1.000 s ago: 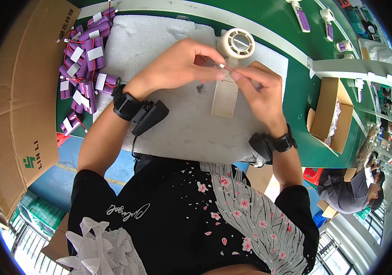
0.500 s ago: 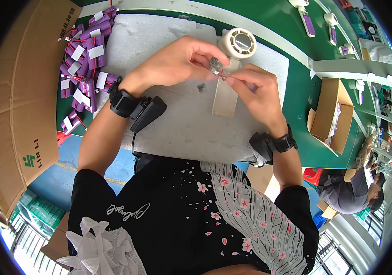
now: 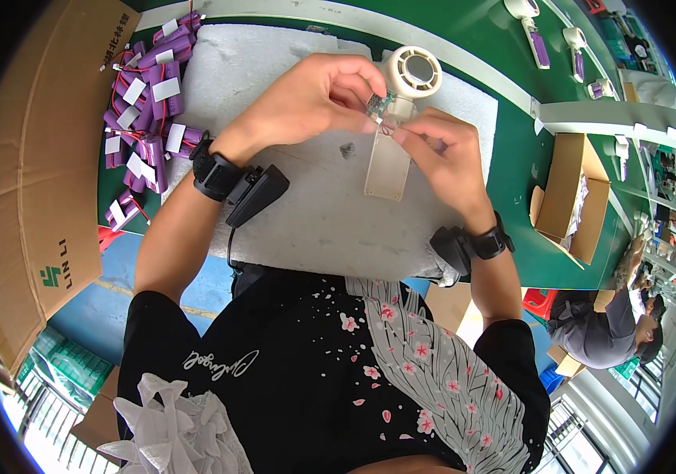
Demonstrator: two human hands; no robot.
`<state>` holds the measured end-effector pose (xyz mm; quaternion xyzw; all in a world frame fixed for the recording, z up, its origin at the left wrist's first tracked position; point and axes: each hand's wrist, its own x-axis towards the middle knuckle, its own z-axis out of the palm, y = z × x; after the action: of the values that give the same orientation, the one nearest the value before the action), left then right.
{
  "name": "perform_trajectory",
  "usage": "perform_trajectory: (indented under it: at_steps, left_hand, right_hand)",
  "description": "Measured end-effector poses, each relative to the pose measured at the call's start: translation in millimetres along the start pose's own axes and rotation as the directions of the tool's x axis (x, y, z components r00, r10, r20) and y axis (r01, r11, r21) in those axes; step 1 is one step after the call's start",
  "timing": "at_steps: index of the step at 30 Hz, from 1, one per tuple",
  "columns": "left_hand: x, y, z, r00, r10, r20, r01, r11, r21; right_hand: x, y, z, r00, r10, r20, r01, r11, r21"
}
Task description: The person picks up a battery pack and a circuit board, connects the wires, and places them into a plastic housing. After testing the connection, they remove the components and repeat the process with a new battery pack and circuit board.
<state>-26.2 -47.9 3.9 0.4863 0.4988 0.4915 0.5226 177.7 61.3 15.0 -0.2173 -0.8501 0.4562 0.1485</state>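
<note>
A white handheld fan (image 3: pixel 385 175) lies on a pale foam mat (image 3: pixel 291 213), its round head away from me and its handle toward me. Over the handle's upper part, my left hand (image 3: pixel 324 96) pinches a small green circuit board (image 3: pixel 380 103) between thumb and fingers. My right hand (image 3: pixel 442 148) is closed on a thin wire with a small white connector (image 3: pixel 381 123) at the board's edge. Whether the connector is seated in the board I cannot tell. A small dark scrap (image 3: pixel 347 149) lies on the mat left of the handle.
Purple battery packs (image 3: pixel 148 103) with red wires are heaped left of the mat, beside a large cardboard box (image 3: pixel 30 174). An open carton (image 3: pixel 575 197) stands at the right. More fans (image 3: pixel 529 31) lie at the far right. A co-worker (image 3: pixel 610 328) sits beyond.
My left fingers have shifted slightly, so more of the green board shows. The right hand stays nearly in place on the wire.
</note>
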Motion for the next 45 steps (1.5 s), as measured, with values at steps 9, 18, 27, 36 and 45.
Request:
perform_trajectory:
  at_steps: [9,18,27,36,45]
  left_hand:
    - [1,-1,1,1.000,0.012,-0.022,-0.012,1.000,-0.003]
    - [1,0,2,1.000,0.012,-0.014,-0.012,1.000,0.022]
    - [0,0,8,0.997,0.056,-0.060,-0.056,0.998,0.007]
    - [1,-8,12,0.977,0.207,-0.047,-0.192,0.956,0.223]
    - [1,-7,14,0.980,0.175,-0.093,-0.151,0.964,0.218]
  right_hand:
    - [0,4,0,1.000,-0.012,0.000,0.012,1.000,-0.010]
    - [-1,3,-1,0.999,-0.031,-0.004,0.031,0.999,-0.006]
    - [0,1,2,0.992,-0.123,-0.007,0.123,0.992,-0.027]
    - [-2,7,11,0.991,-0.060,-0.121,0.066,0.997,0.048]
    - [3,-3,17,0.977,-0.004,-0.213,0.006,1.000,0.007]
